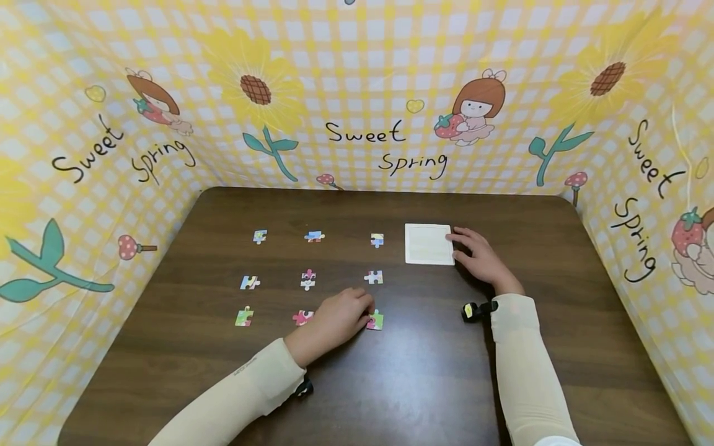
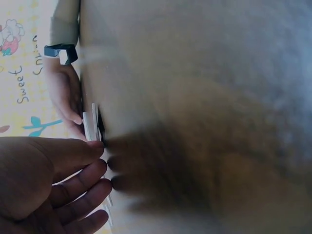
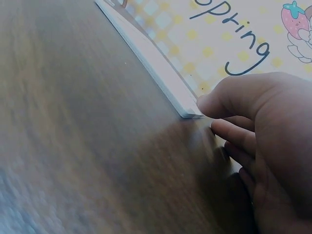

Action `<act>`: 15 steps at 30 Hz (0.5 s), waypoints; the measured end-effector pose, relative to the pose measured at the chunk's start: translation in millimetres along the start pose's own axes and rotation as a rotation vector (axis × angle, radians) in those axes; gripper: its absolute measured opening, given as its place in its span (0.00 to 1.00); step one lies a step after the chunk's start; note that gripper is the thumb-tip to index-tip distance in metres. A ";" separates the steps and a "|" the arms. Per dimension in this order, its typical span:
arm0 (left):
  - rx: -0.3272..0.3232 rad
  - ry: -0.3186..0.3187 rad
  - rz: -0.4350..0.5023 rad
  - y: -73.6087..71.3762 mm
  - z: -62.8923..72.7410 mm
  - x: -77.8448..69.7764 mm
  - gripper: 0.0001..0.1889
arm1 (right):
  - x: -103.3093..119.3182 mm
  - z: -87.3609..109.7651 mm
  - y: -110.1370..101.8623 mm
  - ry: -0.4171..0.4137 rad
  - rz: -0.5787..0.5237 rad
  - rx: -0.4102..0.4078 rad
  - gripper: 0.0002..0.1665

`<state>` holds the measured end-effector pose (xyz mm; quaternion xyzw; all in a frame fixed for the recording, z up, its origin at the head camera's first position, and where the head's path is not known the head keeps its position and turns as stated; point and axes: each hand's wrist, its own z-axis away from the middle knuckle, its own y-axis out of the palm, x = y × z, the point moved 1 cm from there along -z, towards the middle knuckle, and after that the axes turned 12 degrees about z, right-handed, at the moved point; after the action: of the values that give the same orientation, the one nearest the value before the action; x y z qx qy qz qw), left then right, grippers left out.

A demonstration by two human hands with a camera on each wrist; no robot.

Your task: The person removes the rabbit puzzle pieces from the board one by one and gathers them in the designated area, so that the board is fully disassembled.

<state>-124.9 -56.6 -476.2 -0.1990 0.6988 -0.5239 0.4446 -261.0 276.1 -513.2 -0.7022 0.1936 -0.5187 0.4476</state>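
Observation:
My left hand is at the near right of the laid-out jigsaw pieces. Its thumb and curled fingertips pinch the left edge of a green and pink jigsaw piece. In the left wrist view a thin pale edge shows beyond the thumb of that hand. A white square frame tray lies flat at the back right. My right hand rests at the tray's right side, fingers relaxed and tips touching its rim. In the right wrist view the thumb of this hand meets the corner of the tray.
Several more jigsaw pieces lie apart in rows, among them a blue one, a pink and white one and a green one. A pink piece is partly behind my left hand. Yellow checked cloth walls the brown table.

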 end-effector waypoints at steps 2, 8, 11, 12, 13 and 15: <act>0.002 -0.002 0.000 -0.1 0.0 -0.7 0.02 | 0.0 -0.1 0.3 -0.002 0.006 -0.002 0.25; -0.009 0.008 -0.006 0.9 0.1 -0.7 0.02 | -1.1 0.2 1.5 -0.002 0.009 -0.006 0.25; -0.018 0.018 -0.014 1.9 0.8 0.0 0.02 | -1.2 0.7 2.1 -0.002 0.006 -0.008 0.25; -0.019 0.019 -0.017 2.2 0.9 0.3 0.02 | -1.1 0.8 2.3 -0.003 0.004 -0.008 0.25; -0.021 0.020 -0.018 2.5 1.0 0.6 0.02 | -1.0 0.8 2.6 -0.003 0.003 -0.009 0.25; -0.021 0.020 -0.017 2.8 1.3 0.9 0.03 | -0.9 0.6 3.1 -0.003 0.003 -0.011 0.25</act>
<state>-123.8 -57.0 -479.2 -0.2046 0.7070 -0.5222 0.4309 -260.2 275.4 -516.3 -0.7052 0.1968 -0.5160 0.4446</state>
